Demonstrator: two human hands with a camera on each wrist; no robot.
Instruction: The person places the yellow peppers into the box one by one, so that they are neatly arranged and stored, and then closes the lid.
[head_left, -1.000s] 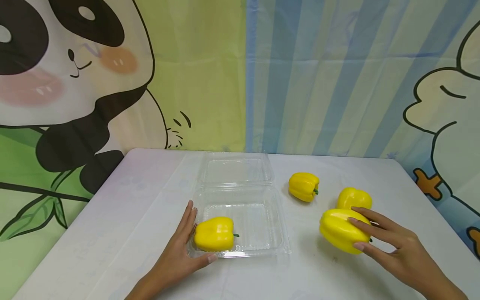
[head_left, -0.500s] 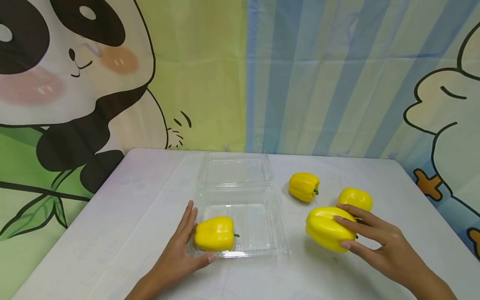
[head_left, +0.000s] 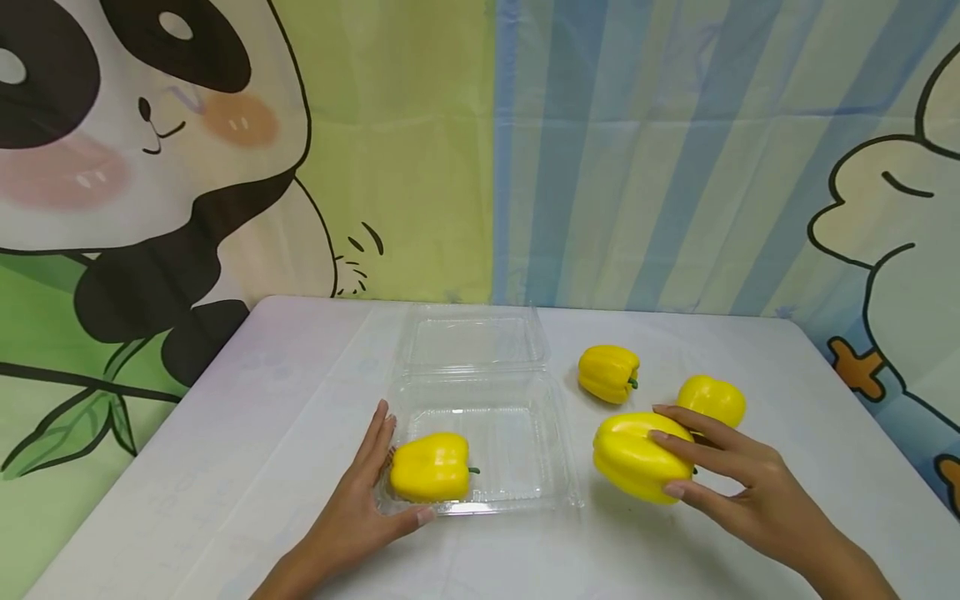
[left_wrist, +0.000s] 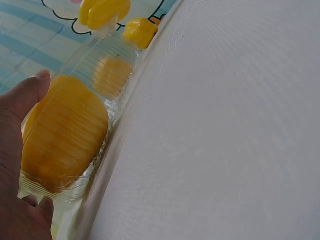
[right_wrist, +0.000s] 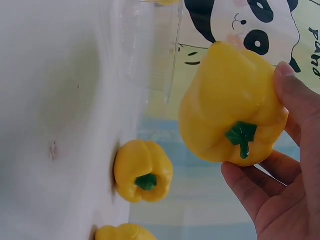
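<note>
Head view: the right hand [head_left: 750, 492], lower right of the frame, grips a large yellow bell pepper [head_left: 637, 457] between thumb and fingers, holding it clear of the white table [head_left: 225, 467]. The right wrist view confirms the hold: fingers [right_wrist: 295, 100] curl over the top of that pepper [right_wrist: 230, 105], thumb beneath, green stem facing the camera. The pepper sits just right of the clear plastic clamshell container [head_left: 525, 500], near its right rim but not over it.

The left hand [head_left: 360, 508], lower centre-left, lies with straight fingers along the container's left wall and thumb at its front edge, steadying it without closing round anything. Inside the tray, at its left end, rests a second yellow pepper [head_left: 430, 467]; the left wrist view shows it through the ribbed wall [left_wrist: 65, 135]. The hinged lid [head_left: 472, 337] lies open flat behind the tray.

Two more yellow peppers stand on the table beyond the right hand: one at centre right [head_left: 608, 372], one further right [head_left: 712, 398], apart from each other.

Judgement: the step in hand is carrying a pepper toward the tray. The next move calls for clearing the right rim and setting down in the free right half, beside the pepper already in place.
</note>
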